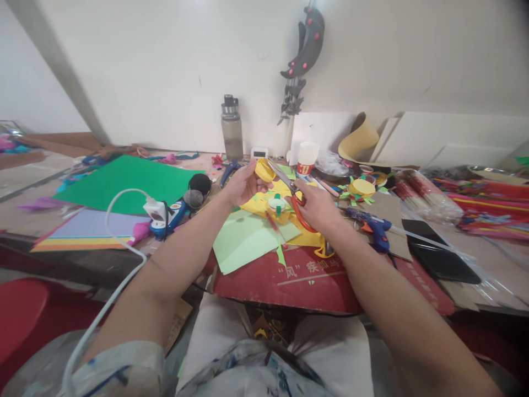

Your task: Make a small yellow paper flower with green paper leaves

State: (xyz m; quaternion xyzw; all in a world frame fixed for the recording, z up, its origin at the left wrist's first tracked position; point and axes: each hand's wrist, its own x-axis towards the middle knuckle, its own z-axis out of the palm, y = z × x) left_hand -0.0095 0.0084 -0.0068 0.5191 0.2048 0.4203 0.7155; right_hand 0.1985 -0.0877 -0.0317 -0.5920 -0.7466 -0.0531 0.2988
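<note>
My left hand pinches a small yellow paper piece above the table's middle. Orange-handled scissors are in my right hand, their blades pointing up and left to the yellow piece. Whether the blades are open or closed on it is hard to tell. Beneath my hands lie yellow sheets and scraps, with a small white disc with green tabs on them. Light green paper lies nearer to me, with a red pen across its right part.
Green card and a power strip with a white cable lie left. A bottle and a paper cup stand behind. To the right are a blue glue gun, a black phone and wrapped sticks.
</note>
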